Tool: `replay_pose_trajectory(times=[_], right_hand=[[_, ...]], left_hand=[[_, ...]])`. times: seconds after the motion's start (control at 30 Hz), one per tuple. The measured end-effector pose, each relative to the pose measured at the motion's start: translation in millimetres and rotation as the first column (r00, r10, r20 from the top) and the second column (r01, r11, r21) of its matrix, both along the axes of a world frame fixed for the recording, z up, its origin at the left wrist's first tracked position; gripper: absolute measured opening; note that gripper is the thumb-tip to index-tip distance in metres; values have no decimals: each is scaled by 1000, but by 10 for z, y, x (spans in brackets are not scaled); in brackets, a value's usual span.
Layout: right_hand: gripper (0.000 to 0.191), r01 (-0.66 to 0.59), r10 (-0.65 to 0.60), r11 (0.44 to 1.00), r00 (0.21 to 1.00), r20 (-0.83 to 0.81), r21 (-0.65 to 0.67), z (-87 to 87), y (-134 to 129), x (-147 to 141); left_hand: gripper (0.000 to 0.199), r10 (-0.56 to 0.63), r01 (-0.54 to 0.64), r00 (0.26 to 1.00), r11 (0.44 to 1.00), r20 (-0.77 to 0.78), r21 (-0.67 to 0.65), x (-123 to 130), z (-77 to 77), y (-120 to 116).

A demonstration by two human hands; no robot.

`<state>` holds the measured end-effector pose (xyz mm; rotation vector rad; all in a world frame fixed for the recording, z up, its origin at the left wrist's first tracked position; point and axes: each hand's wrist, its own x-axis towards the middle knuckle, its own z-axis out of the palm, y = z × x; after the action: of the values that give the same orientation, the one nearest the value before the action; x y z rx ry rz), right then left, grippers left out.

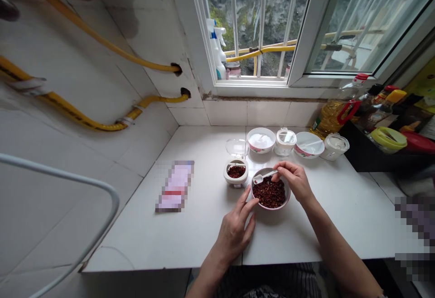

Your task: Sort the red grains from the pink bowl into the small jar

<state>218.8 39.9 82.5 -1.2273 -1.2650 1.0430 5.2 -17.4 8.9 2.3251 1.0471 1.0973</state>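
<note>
A bowl [288, 197] with dark red peppercorn-like pieces stands near the counter's middle. My right hand [295, 181] pinches the handle of a small white spoon [258, 179], whose head is over the bowl's back left part. At the bowl's left rim rests my left hand [239, 225], its fingers apart and holding nothing. Just behind and left of the bowl is a white seasoning jar [235, 181], its clear lid [237, 147] flipped open, with similar red pieces inside.
Behind stand a bowl of white grains [261, 140], a lidded jar [285, 141], a bowl with a white spoon [309, 146] and another jar [335, 146]. A blurred packet [176, 186] lies left. An oil bottle [336, 112] and black rack [363, 153] are at right.
</note>
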Motion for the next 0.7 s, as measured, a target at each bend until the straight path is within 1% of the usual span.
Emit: replay_pose_trajectory(times=[0.1,0.17,0.2,0.27,0.33,0.37,0.4,0.43,0.47,0.57,0.63,0.7], right_hand=[[19,36,-37,996,999,14,76,26,-20,-127],[17,27,-44,983,995,92,181,38,-40,-244],[17,-3,-40,969,985,167,245,38,-47,-300],[18,-116,-40,916,926,376,384,28,-53,-389],[21,-247,-64,847,833,550,471,12,-47,-429],[23,-287,-79,820,800,594,496,6,-43,-427],[24,-294,-99,806,790,605,515,3,-41,-412],[24,-267,-122,804,800,588,530,5,-41,-384],[24,-214,-151,813,821,551,541,10,-43,-346],[18,-23,-230,862,872,432,506,32,-56,-184],[16,16,-234,893,869,435,450,34,-56,-64],[16,-4,-222,909,842,492,417,16,-42,34]], left_hand=[[44,-1,1,1000,1000,-2,7,-1,-2,1],[46,-1,1,1000,1000,-5,7,-1,-5,2],[46,0,0,1000,1000,-6,8,-1,-7,2],[47,6,-6,1000,1000,-12,8,-1,-8,2],[49,9,-9,1000,1000,-21,5,-1,-9,2],[49,9,-8,1000,1000,-24,4,-2,-10,2],[49,7,-7,1000,1000,-23,4,-2,-12,2],[49,5,-5,1000,1000,-19,5,-3,-14,2],[48,3,-3,1000,1000,-13,5,-3,-16,3],[46,1,-1,1000,1000,0,-4,-4,-22,2],[47,2,-2,1000,1000,-1,-8,-3,-22,2],[47,1,-1,1000,1000,-5,-7,-2,-18,2]])
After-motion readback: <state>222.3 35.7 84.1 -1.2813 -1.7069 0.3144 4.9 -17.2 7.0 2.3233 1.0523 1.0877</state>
